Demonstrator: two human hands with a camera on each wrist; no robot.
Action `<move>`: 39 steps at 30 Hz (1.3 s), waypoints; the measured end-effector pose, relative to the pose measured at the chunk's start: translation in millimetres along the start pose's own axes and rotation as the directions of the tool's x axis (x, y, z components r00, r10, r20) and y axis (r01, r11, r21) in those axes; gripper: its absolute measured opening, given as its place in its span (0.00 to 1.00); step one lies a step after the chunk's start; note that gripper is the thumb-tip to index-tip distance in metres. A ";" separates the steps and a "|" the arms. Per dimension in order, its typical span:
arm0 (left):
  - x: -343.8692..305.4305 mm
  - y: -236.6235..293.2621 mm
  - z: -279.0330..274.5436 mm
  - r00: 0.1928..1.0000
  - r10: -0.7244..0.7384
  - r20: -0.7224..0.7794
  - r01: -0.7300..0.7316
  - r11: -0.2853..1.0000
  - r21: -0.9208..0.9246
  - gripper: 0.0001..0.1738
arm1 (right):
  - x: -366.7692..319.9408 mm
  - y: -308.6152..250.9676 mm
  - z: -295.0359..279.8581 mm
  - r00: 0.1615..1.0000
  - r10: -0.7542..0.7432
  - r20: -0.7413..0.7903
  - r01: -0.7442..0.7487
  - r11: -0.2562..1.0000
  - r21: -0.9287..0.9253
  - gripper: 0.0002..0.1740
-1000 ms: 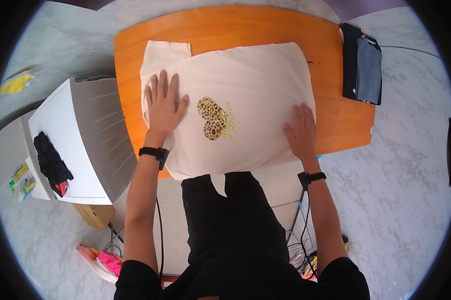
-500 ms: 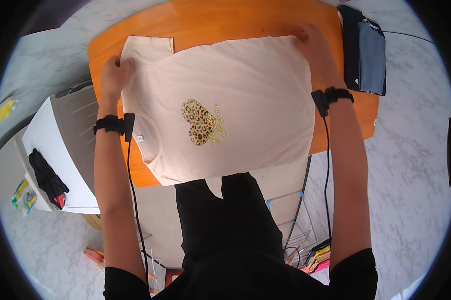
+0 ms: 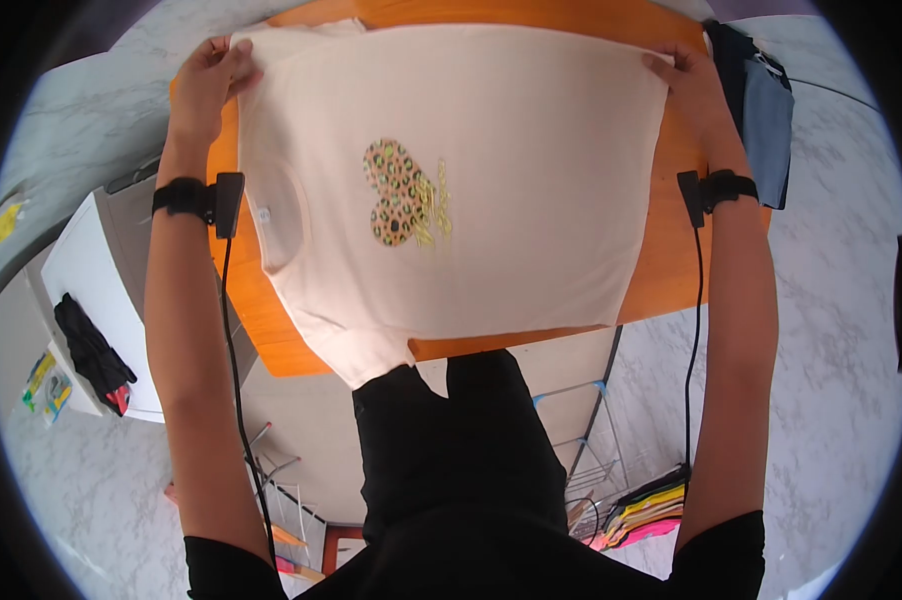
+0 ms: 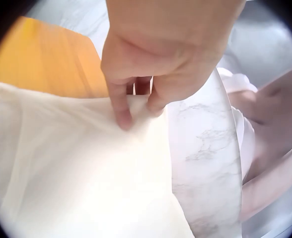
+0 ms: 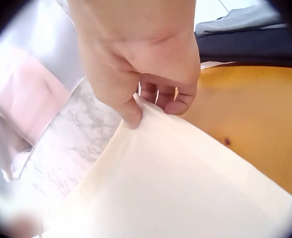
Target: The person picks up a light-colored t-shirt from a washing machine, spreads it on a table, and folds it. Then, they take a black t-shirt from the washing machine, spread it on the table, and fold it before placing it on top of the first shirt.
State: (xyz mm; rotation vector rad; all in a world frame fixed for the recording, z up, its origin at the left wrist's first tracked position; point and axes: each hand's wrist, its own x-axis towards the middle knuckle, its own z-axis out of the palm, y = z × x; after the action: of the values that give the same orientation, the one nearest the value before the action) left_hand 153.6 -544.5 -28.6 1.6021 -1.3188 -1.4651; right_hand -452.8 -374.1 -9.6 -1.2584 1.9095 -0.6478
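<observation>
The left hand [image 3: 203, 95] pinches the shirt [image 3: 541, 190] at the shoulder between thumb and fingers; the right hand [image 3: 693, 90] pinches a hem corner. The shirt spans the gap between them and spreads toward the person, its print [image 3: 399, 195] nearer the left hand.

From the left: a thin pinch could let the shoulder slip if the two hands pull apart hard. Below and between the hands, the near sleeve [image 3: 371, 352] reaches past the table [image 3: 671, 240] edge to the trousers [image 3: 441, 430], so it could snag or fold under. At the right, a wide swing could knock the clothes just beside that hand.

Counted: left of the left hand and below it, one black cloth [image 3: 93, 345]; between the hands, one shirt with one print, on one table; right of the right hand, two folded clothes, one dark [image 3: 728, 65], one grey-blue [image 3: 768, 125].
</observation>
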 end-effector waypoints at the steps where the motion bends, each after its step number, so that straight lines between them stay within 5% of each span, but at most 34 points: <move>1: 8.4 3.1 4.3 0.994 0.108 -0.015 -0.109 0.993 -0.055 0.12 | 9.3 0.0 -0.3 0.999 -0.007 -0.035 0.009 0.999 0.052 0.15; 6: 6.0 11.7 22.4 0.949 0.293 -0.118 -0.288 0.956 0.057 0.22 | 40.3 4.4 8.0 0.928 -0.168 -0.332 0.116 0.978 -0.171 0.16; 8: -24.9 10.3 29.3 0.694 0.716 -0.078 -0.506 0.562 0.654 0.13 | 33.0 23.1 6.3 0.861 -0.386 -0.330 0.207 0.860 -0.467 0.17; 9: -55.1 14.7 39.7 0.758 0.650 -0.054 -0.481 0.613 0.627 0.15 | 18.1 22.1 11.5 0.862 -0.384 -0.330 0.204 0.860 -0.469 0.17; 11: -117.2 10.5 43.7 0.818 0.572 0.060 -0.468 0.601 0.648 0.17 | -48.2 7.8 30.0 0.965 -0.081 -0.251 0.044 0.988 -0.150 0.17; 15: -227.7 -24.4 46.9 0.879 0.431 0.203 -0.436 0.556 0.708 0.21 | -191.6 -13.4 53.8 0.997 -0.018 -0.068 -0.007 0.935 -0.355 0.16; 20: -319.7 -56.6 52.7 0.960 0.205 0.191 -0.279 0.649 0.707 0.32 | -308.5 -2.8 87.5 0.995 0.083 -0.052 -0.096 0.938 -0.334 0.21; 23: -331.9 -76.8 51.6 0.949 0.143 0.281 -0.315 0.459 0.831 0.53 | -329.6 9.2 102.7 0.955 0.262 -0.138 -0.291 0.913 -0.285 0.30; 27: -337.4 -72.2 45.3 0.940 0.143 0.309 -0.340 0.459 0.821 0.53 | -329.9 29.7 93.4 0.929 0.332 -0.166 -0.354 0.927 -0.124 0.32; 30: -338.8 -69.0 46.1 0.935 0.141 0.326 -0.354 0.427 0.832 0.51 | -328.9 27.8 89.3 0.945 0.247 -0.213 -0.281 0.949 -0.145 0.33; 32: -338.7 -72.6 46.8 0.920 0.202 0.335 -0.391 0.451 0.802 0.48 | -333.4 20.6 93.1 0.873 0.427 -0.235 -0.450 0.891 -0.054 0.29; 36: -322.6 -81.8 45.4 0.912 0.261 0.318 -0.404 0.428 0.808 0.45 | -335.5 34.2 101.4 0.828 0.495 -0.262 -0.531 0.843 -0.086 0.23; 39: -319.3 -78.8 45.7 0.937 0.196 0.288 -0.341 0.343 0.875 0.44 | -337.0 51.3 100.5 0.775 0.628 -0.072 -0.620 0.777 0.110 0.18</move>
State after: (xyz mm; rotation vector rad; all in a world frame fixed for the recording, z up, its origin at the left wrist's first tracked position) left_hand 162.8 -214.7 8.4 1.7207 -2.6473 -0.5405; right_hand -319.3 -44.8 -3.7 -0.4699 2.1942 -0.4257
